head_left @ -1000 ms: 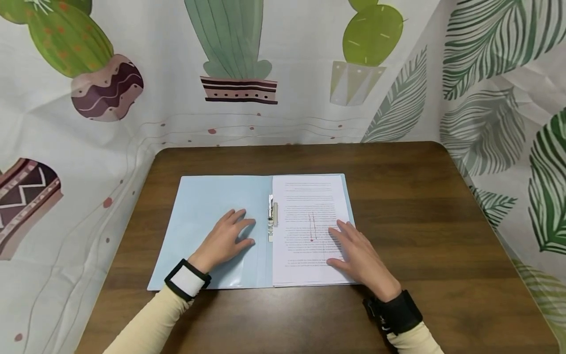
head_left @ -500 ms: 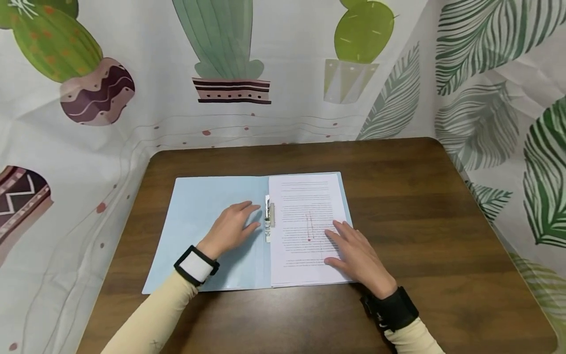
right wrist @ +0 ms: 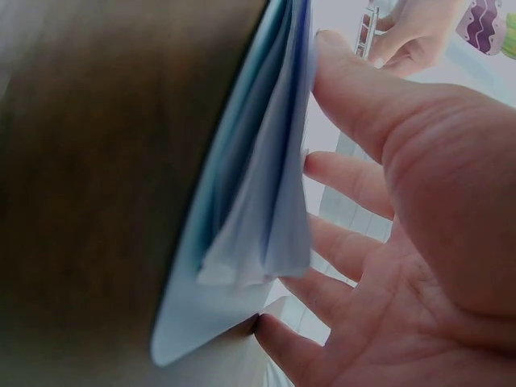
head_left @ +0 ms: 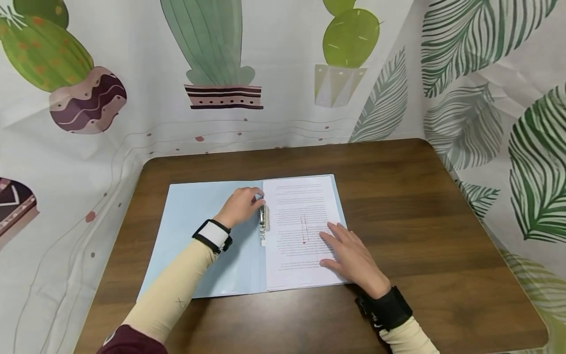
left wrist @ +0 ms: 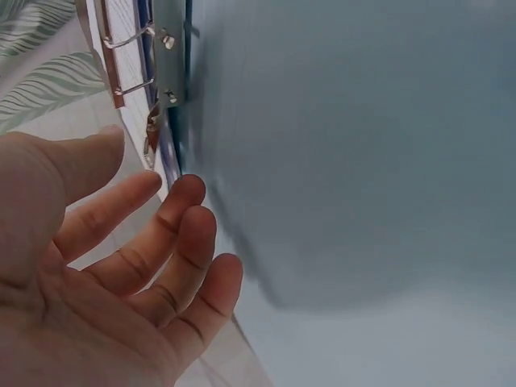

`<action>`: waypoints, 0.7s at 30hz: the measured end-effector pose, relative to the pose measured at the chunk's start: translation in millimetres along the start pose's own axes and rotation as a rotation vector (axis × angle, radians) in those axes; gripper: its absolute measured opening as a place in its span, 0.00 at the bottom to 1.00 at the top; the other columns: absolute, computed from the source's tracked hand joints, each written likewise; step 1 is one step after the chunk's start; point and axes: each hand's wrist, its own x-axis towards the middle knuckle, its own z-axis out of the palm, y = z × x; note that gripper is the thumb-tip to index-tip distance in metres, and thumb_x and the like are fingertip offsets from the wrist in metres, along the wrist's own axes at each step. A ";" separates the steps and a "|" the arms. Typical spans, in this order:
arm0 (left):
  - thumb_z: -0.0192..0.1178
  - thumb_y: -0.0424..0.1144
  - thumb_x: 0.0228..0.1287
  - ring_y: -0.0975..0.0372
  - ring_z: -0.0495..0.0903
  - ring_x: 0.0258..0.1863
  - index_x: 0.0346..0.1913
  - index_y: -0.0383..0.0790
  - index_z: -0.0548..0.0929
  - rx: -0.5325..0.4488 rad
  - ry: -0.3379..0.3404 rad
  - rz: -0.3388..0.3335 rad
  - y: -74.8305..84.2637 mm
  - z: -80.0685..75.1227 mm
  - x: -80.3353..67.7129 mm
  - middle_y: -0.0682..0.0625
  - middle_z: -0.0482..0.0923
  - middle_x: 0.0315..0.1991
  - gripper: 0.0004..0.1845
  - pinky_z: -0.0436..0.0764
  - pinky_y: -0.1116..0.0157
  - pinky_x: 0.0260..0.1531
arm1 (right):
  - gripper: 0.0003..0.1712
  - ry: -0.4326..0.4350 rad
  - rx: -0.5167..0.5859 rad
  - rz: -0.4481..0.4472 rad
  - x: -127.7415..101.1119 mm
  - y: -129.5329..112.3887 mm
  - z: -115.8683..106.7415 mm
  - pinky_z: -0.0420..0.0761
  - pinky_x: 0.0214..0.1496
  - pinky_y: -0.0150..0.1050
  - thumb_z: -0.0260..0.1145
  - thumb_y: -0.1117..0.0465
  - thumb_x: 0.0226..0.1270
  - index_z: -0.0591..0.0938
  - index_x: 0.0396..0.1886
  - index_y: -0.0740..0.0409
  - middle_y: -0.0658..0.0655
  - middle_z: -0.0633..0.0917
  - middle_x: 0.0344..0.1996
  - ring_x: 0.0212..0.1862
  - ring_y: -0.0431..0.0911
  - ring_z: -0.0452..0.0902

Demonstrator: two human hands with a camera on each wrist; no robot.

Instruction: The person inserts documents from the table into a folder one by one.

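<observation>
Fingertips of the left hand (head_left: 240,206) curl at the metal clip (head_left: 263,225), whether gripping it I cannot tell, while the flat, relaxed right hand (head_left: 349,255) pins the thin, floppy paper stack (head_left: 296,216) under its fingers inside the light folder (head_left: 199,236).

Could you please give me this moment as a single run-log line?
left hand: at metal clip | right hand: flat on printed pages | blue folder: open on table
</observation>
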 end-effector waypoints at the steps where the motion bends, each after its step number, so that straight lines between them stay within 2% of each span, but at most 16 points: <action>1: 0.64 0.39 0.73 0.58 0.80 0.31 0.54 0.34 0.86 -0.005 0.002 -0.007 -0.3 0.9 1.7 0.45 0.84 0.35 0.14 0.78 0.59 0.34 | 0.42 0.000 0.002 0.003 0.0 -0.2 0.1 0.62 0.71 0.67 0.80 0.49 0.59 0.77 0.70 0.60 0.67 0.68 0.75 0.77 0.64 0.58; 8: 0.66 0.37 0.71 0.58 0.77 0.31 0.38 0.37 0.87 -0.049 0.020 -0.045 -1.7 5.2 7.4 0.48 0.83 0.32 0.06 0.75 0.60 0.34 | 0.42 -0.002 0.015 0.010 -0.1 -1.3 0.1 0.61 0.71 0.67 0.80 0.50 0.59 0.77 0.70 0.61 0.67 0.68 0.75 0.78 0.64 0.57; 14: 0.67 0.38 0.71 0.57 0.76 0.32 0.36 0.38 0.87 -0.082 0.019 -0.076 -4.8 6.7 8.0 0.49 0.82 0.31 0.07 0.74 0.59 0.36 | 0.42 -0.002 0.020 0.016 0.5 -2.3 0.0 0.61 0.72 0.67 0.80 0.50 0.59 0.77 0.70 0.61 0.67 0.67 0.75 0.78 0.64 0.57; 21: 0.66 0.37 0.71 0.57 0.77 0.32 0.36 0.39 0.86 -0.135 0.060 -0.030 -6.1 5.6 4.3 0.49 0.83 0.31 0.06 0.76 0.59 0.36 | 0.42 -0.004 0.022 0.024 0.0 -2.7 -0.3 0.60 0.72 0.67 0.80 0.51 0.59 0.77 0.70 0.61 0.67 0.67 0.75 0.78 0.64 0.57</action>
